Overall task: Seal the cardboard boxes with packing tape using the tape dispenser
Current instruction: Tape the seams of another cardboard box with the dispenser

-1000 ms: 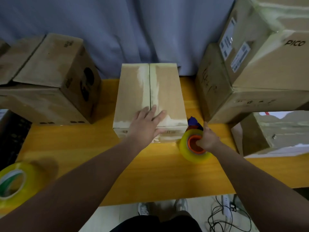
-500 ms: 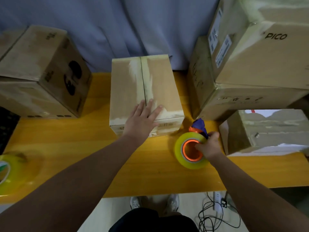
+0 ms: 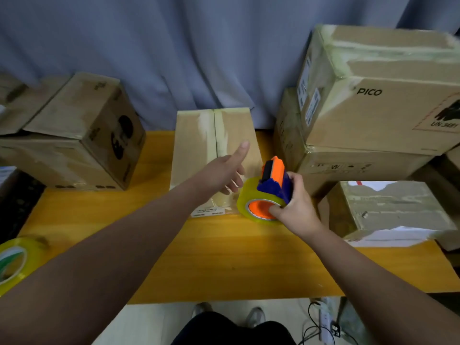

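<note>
On the yellow table point(image 3: 224, 257), closed centre box point(image 3: 199, 135) under spread left hand point(image 3: 221, 170); right hand point(image 3: 296, 207) grip around tape dispenser point(image 3: 271, 188).

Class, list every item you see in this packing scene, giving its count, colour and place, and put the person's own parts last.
Tape dispenser: one, orange and blue, holding a yellowish roll, centre.
Middle box: one, brown, on the table, top seam not yet taped over.
Left boxes: at least two, brown, far left.
Right boxes: about four, brown, stacked at right.
Spare tape roll: one, yellowish, near left edge.
Table: one, yellow-orange wood.
Curtain: blue-grey, behind.
Cables: dark, on the floor.
Hands: left hand open above the middle box; right hand gripping the tape dispenser.
</note>
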